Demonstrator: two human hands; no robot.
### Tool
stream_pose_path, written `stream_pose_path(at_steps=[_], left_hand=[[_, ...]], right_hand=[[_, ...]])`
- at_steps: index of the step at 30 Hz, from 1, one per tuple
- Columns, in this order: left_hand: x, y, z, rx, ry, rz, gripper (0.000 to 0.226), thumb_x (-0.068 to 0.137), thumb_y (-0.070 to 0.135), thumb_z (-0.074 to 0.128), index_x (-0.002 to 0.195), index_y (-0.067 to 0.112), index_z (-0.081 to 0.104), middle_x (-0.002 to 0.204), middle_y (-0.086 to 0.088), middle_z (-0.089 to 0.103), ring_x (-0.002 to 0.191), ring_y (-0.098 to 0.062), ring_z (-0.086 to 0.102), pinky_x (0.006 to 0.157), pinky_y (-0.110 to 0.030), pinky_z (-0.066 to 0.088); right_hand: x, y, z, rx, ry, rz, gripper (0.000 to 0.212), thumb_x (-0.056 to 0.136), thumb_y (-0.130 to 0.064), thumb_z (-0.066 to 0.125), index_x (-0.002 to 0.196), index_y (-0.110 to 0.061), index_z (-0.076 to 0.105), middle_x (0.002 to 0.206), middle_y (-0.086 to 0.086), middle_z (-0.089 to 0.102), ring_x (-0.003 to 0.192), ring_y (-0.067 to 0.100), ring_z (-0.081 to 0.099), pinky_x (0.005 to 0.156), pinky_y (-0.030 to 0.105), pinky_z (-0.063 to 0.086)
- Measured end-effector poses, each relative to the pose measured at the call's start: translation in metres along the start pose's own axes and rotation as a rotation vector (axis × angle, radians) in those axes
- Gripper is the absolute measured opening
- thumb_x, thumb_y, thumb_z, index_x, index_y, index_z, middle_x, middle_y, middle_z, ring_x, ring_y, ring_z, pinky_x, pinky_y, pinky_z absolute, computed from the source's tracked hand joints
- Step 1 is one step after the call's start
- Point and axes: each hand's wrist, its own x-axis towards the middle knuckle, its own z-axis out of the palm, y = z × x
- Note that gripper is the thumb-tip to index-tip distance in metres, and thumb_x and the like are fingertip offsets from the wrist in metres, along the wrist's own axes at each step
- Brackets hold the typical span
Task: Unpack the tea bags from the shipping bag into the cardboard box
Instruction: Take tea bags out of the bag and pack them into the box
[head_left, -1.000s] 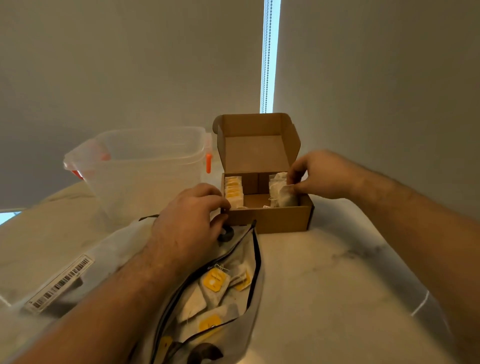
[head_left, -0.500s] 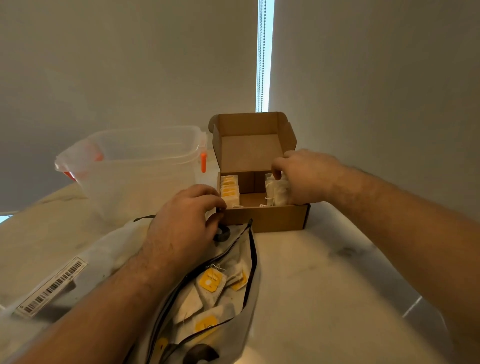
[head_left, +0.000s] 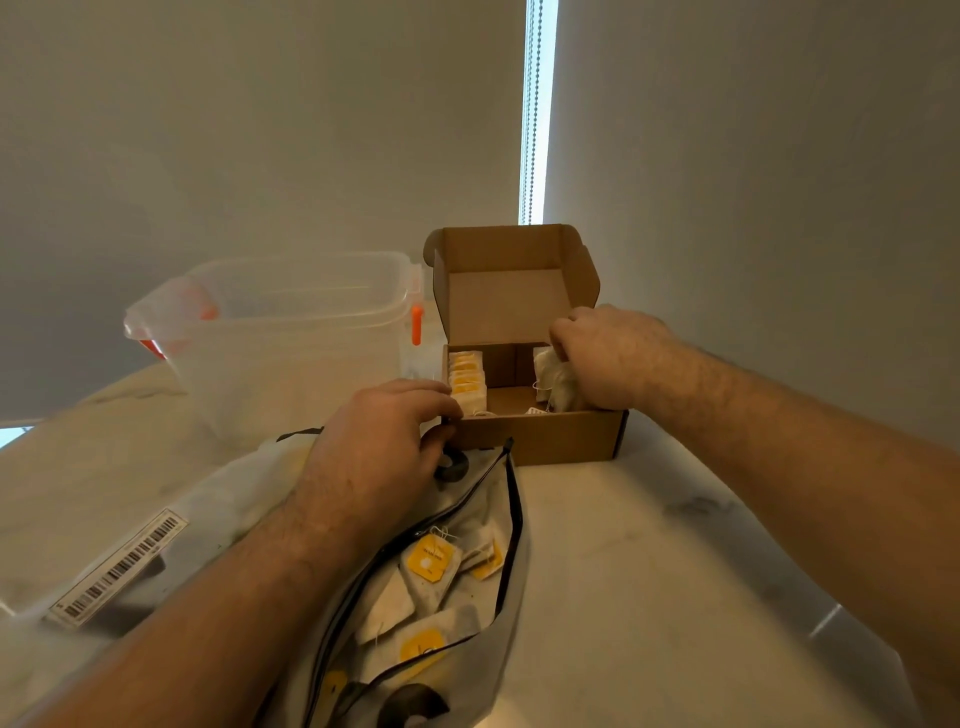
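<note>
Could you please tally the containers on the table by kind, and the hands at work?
Cardboard box: 1
Clear plastic bin: 1
Shipping bag: 1
Hands: 2, left hand and right hand
Total: 5

A second ago the right hand (head_left: 605, 358) sat at the right wall of the box (head_left: 535, 434), pinching the top of the white tea bags (head_left: 556, 382) there with its fingertips. Since then it has moved left and farther into the box, and now lies knuckles-up over that stack, fingers curled down on the bags and hiding most of them. The stack looks pressed closer to the right wall than before. The camera view has also drifted slightly, so the whole scene sits a little lower and left.
</note>
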Motion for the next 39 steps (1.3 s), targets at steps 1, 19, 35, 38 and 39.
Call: stream_pose_path(at_steps=[1,19,35,38,39], left_hand=[[0.0,0.0,0.0,0.001,-0.004,0.001,0.028,0.098,0.021,0.065,0.124,0.029,0.072,0.136,0.013,0.064,0.128,-0.006,0.054,0.111,-0.027,0.042],[0.0,-0.002,0.001,0.005,-0.004,0.028,0.027,0.097,0.023,0.066,0.123,0.03,0.072,0.135,0.013,0.064,0.126,-0.006,0.055,0.109,-0.026,0.043],[0.001,-0.004,0.001,0.028,-0.007,0.04,0.027,0.097,0.024,0.067,0.123,0.03,0.071,0.135,0.014,0.063,0.125,-0.005,0.055,0.104,-0.02,0.037],[0.001,-0.004,0.001,0.033,-0.004,0.046,0.027,0.097,0.024,0.067,0.123,0.031,0.071,0.134,0.015,0.064,0.125,-0.004,0.055,0.103,-0.018,0.036],[0.001,-0.005,0.002,0.033,-0.002,0.045,0.027,0.097,0.024,0.067,0.123,0.031,0.071,0.134,0.015,0.064,0.124,-0.004,0.055,0.103,-0.018,0.035]], right_hand=[[-0.001,0.001,-0.001,0.021,-0.007,0.003,0.046,0.088,-0.028,0.077,0.128,-0.021,0.056,0.118,0.003,0.06,0.094,0.015,0.051,0.085,0.037,0.056],[0.004,-0.001,0.0,-0.049,0.043,-0.121,0.079,0.085,-0.031,0.08,0.152,-0.033,0.037,0.144,0.004,0.047,0.127,0.023,0.047,0.093,0.04,0.052],[0.002,0.005,-0.01,-0.066,-0.064,-0.374,0.058,0.091,-0.036,0.072,0.143,-0.052,0.051,0.16,-0.008,0.028,0.142,0.023,0.026,0.108,0.046,0.044],[0.005,0.005,-0.007,-0.076,-0.08,-0.398,0.044,0.093,-0.038,0.071,0.134,-0.051,0.061,0.157,-0.013,0.036,0.136,0.02,0.032,0.102,0.043,0.047],[0.006,0.006,-0.006,-0.093,-0.08,-0.392,0.041,0.093,-0.04,0.071,0.132,-0.05,0.063,0.155,-0.014,0.039,0.133,0.019,0.035,0.099,0.042,0.048]])
